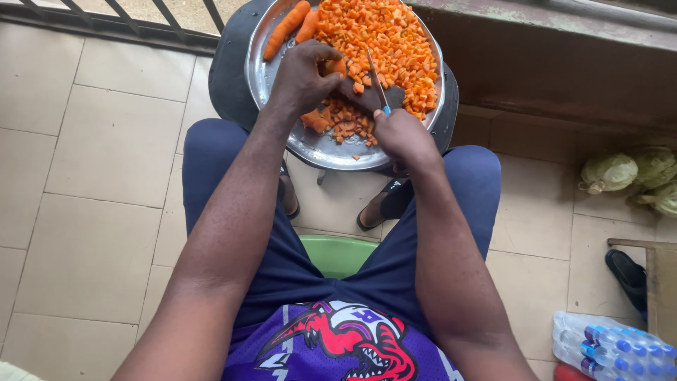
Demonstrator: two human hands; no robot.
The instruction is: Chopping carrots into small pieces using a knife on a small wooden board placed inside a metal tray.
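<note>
Tiled floor (pixel 99 155), metal tray (pixel 321 148): left hand (pixel 303 74) closed on carrot piece (pixel 334 67), right hand (pixel 400 134) fisted around knife (pixel 377 83).

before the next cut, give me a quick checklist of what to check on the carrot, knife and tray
1. Left hand pins the carrot piece: ok.
2. Right hand grips the knife by its blue handle: ok.
3. Left fingertips apart from the blade: cannot tell, they sit close to it.
4. Metal tray seated flat on the dark stool: ok.
5. Room for new dice: not ok, the diced carrot pile crowds the cutting spot.
6. Whole carrots within reach at the tray's rim: ok.
</note>
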